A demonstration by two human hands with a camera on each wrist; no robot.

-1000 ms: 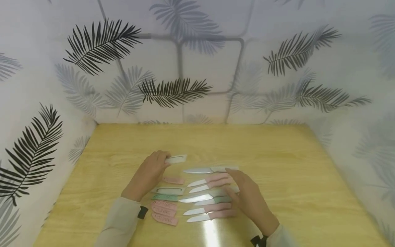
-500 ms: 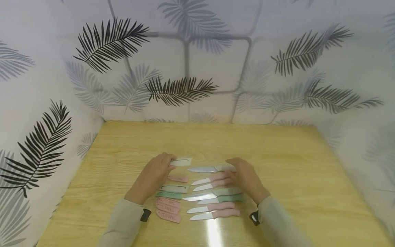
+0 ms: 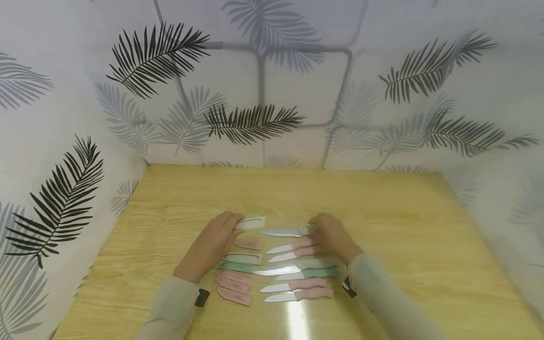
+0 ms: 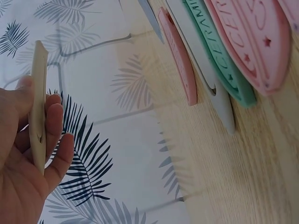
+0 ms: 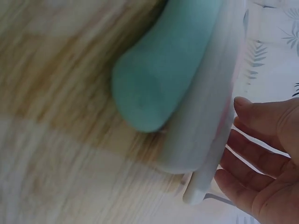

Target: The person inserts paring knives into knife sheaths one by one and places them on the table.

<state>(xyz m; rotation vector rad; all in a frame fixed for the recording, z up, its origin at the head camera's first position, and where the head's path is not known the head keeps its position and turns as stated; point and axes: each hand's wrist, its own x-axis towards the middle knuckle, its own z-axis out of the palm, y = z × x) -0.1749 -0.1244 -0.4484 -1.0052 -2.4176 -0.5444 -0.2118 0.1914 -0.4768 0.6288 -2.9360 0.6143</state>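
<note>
My left hand [image 3: 212, 243] pinches a white knife sheath [image 3: 253, 223] between thumb and fingers, held by its left end. In the left wrist view that sheath [image 4: 38, 102] stands edge-on, clear of the table. At the back of a column of knives, my right hand [image 3: 333, 235] holds the handle of a white-handled knife [image 3: 281, 233], whose blade points left. The right wrist view shows the fingers at the edge of that handle [image 5: 200, 186], partly hidden behind it.
Nearer me lie several pink-handled knives [image 3: 314, 293], a green-handled knife [image 3: 320, 273] and another white-handled one [image 3: 276, 270]. Left of them, pink sheaths [image 3: 235, 296], a green sheath [image 3: 236, 267] and a white sheath [image 3: 244, 259] form a column on the wooden table [image 3: 403, 226].
My right hand has drawn back from over the knives and its fingers have come together at the rearmost knife's handle. The left hand keeps its hold on the sheath; the head view has shifted slightly.
</note>
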